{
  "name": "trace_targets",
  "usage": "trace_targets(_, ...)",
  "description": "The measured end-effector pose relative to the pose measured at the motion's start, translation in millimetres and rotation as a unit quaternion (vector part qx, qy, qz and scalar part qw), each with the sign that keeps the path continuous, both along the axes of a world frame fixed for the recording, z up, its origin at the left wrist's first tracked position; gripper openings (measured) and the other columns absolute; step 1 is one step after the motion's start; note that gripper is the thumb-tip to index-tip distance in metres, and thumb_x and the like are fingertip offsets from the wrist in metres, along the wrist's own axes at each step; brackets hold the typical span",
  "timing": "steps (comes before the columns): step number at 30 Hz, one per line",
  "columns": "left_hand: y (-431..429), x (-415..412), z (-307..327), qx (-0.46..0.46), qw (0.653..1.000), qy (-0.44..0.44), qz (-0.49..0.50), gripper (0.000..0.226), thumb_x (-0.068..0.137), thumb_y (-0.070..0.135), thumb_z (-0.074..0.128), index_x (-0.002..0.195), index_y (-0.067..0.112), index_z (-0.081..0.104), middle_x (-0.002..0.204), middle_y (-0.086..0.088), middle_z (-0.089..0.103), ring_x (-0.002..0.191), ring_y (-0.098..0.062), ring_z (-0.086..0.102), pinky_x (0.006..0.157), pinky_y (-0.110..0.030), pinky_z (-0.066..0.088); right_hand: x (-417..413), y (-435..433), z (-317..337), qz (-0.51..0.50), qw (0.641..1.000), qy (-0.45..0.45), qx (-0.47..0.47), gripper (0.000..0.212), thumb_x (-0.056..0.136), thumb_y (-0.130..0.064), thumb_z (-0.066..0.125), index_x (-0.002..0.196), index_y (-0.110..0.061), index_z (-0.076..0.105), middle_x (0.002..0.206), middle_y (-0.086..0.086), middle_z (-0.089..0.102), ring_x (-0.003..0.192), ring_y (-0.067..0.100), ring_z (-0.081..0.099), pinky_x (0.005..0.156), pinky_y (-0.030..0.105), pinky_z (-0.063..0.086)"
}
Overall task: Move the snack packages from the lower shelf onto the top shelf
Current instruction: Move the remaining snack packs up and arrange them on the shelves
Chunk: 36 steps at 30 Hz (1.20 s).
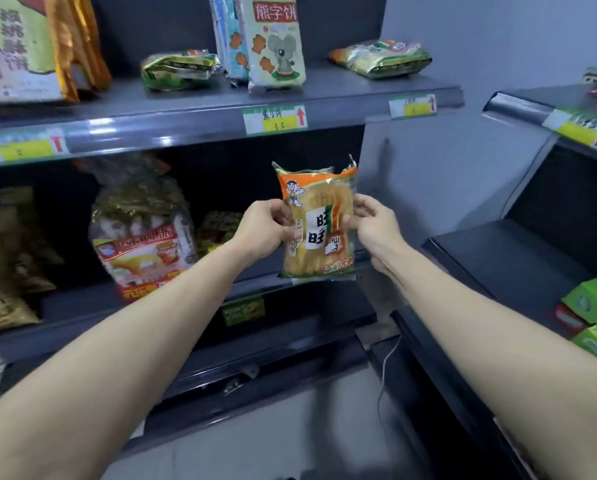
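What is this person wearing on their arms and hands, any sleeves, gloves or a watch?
Nothing that shows. The left forearm and right forearm are bare all the way to the picture's bottom edge, with no sleeve in view. The left hand and right hand have no gloves, and no watch, bracelet or ring is visible on the sides facing the camera.
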<state>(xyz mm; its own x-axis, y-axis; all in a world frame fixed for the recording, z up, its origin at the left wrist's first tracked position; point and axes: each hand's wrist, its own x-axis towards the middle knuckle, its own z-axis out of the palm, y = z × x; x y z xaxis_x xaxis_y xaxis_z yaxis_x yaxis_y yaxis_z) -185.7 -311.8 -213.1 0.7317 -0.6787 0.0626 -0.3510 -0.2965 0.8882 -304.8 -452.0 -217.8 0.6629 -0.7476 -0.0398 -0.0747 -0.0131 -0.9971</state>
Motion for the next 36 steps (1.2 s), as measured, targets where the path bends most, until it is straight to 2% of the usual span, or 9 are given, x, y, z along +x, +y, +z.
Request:
trace_targets(5,-12,-4,-19,-0.041,0.992,0.096,0.075,0.019,0.075,-0.006,0.072,0.084,0.005,0.059,0.073,-0.004,0.059,0.067,-0.016,0.056,0.058,-0.021,0.05,18,-17,-25,0.09,0.996,0.025,0.008,0.067,0.09,0.003,0.055,0.146,-0.028,0.033,0.125,0.0,0.061,0.109,0.019,0.062,0.086,0.038,0.056)
trace_targets(9,-25,4,-30,-0.065,0.974,0.172,0.131,0.017,0.08,-0.003,0.068,0.081,0.013,0.061,0.078,-0.001,0.065,0.067,-0.016,0.062,0.058,-0.031,0.053,37,-29,-45,0.156,0.986,0.06,-0.006,0.094,0.083,0.008,0.058,0.148,-0.041,0.012,0.13,0.001,0.057,0.114,0.02,0.059,0.092,0.046,0.053)
trace_targets(12,-36,13,-42,-0.089,0.962,0.202,0.162,0.013,0.082,0.0,0.067,0.088,0.011,0.062,0.081,-0.001,0.065,0.069,-0.016,0.063,0.054,-0.029,0.055,48,-37,-57,0.176,0.982,0.072,-0.013,0.105,0.077,0.015,0.06,0.149,-0.04,0.006,0.129,-0.002,0.056,0.114,0.017,0.057,0.09,0.041,0.054)
trace_targets(17,-59,34,-69,-0.095,0.95,0.2,0.219,0.036,0.08,0.001,0.07,0.114,-0.006,0.058,0.102,-0.016,0.066,0.089,-0.024,0.065,0.084,-0.034,0.055,76,-55,-73,0.091,0.98,0.159,-0.077,0.062,0.083,0.009,0.058,0.134,-0.021,0.039,0.116,0.001,0.062,0.106,0.02,0.059,0.088,0.036,0.052)
trace_targets(21,-78,59,-86,-0.099,0.948,0.199,0.227,0.018,0.085,0.002,0.065,0.103,0.001,0.064,0.101,-0.013,0.067,0.086,-0.021,0.063,0.07,-0.024,0.054,110,-73,-87,0.082,0.978,0.155,-0.111,0.04,0.082,0.009,0.058,0.106,-0.022,0.054,0.099,0.002,0.066,0.095,0.023,0.064,0.084,0.041,0.056)
trace_targets(23,-88,76,-92,-0.11,0.944,0.203,0.237,0.013,0.086,0.002,0.063,0.097,0.008,0.064,0.099,-0.011,0.067,0.087,-0.022,0.062,0.071,-0.028,0.053,130,-82,-90,0.087,0.977,0.148,-0.125,0.039,0.083,0.006,0.058,0.11,-0.021,0.055,0.099,0.003,0.067,0.095,0.024,0.064,0.085,0.042,0.055)
trace_targets(27,-104,108,-102,-0.122,0.934,0.226,0.247,0.031,0.086,0.003,0.062,0.117,0.007,0.06,0.116,-0.015,0.065,0.099,-0.029,0.063,0.088,-0.039,0.053,172,-100,-104,0.091,0.974,0.148,-0.144,0.049,0.085,-0.002,0.057,0.128,-0.024,0.05,0.108,0.002,0.063,0.104,0.026,0.059,0.092,0.042,0.051)
trace_targets(31,-122,134,-112,-0.134,0.937,0.19,0.261,0.033,0.088,0.004,0.06,0.121,0.004,0.058,0.117,-0.014,0.063,0.1,-0.026,0.061,0.092,-0.04,0.052,206,-114,-115,0.104,0.983,0.11,-0.107,0.048,0.091,0.003,0.042,0.134,-0.018,0.046,0.113,0.003,0.06,0.109,0.024,0.057,0.102,0.041,0.046)
trace_targets(36,-146,156,-135,-0.151,0.935,0.169,0.272,0.026,0.088,0.006,0.061,0.115,0.007,0.061,0.114,-0.014,0.065,0.1,-0.023,0.061,0.091,-0.041,0.053,227,-128,-129,0.086,0.98,0.126,-0.127,0.041,0.095,-0.009,0.047,0.136,-0.011,0.042,0.12,0.009,0.06,0.104,0.021,0.058,0.081,0.026,0.046)
